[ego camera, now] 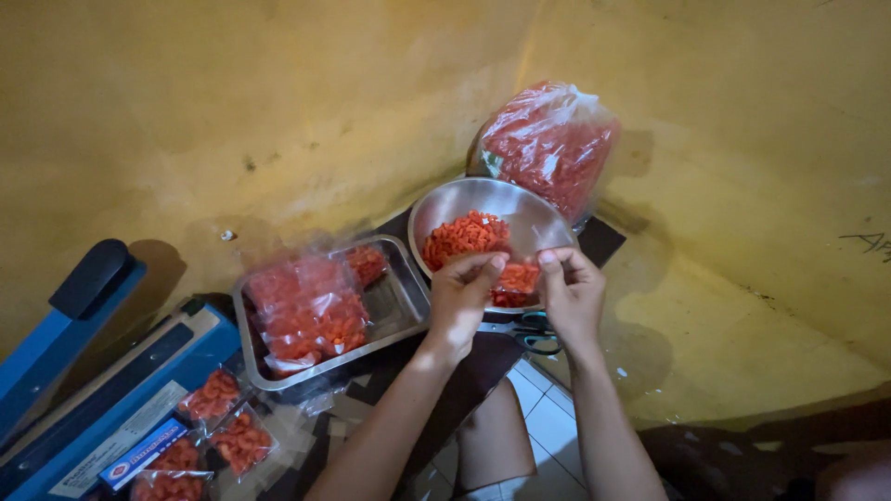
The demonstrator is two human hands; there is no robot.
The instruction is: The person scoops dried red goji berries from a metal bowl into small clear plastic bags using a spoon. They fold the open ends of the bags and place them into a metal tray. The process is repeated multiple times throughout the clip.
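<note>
Both my hands hold one small clear packet [516,278] partly filled with orange-red snack pieces, over the near rim of a round steel bowl [548,215]. My left hand [462,299] pinches the packet's left top edge. My right hand [571,292] pinches its right top edge. The bowl holds a heap of the same orange-red pieces [464,237]. Behind the bowl leans a large clear bag [549,144] full of them.
A rectangular steel tray [401,299] to the left holds several filled packets [306,311]. More filled packets [215,394] lie on a blue heat sealer [102,390] at the lower left. Scissors [529,332] lie under my hands. Yellow walls stand close behind.
</note>
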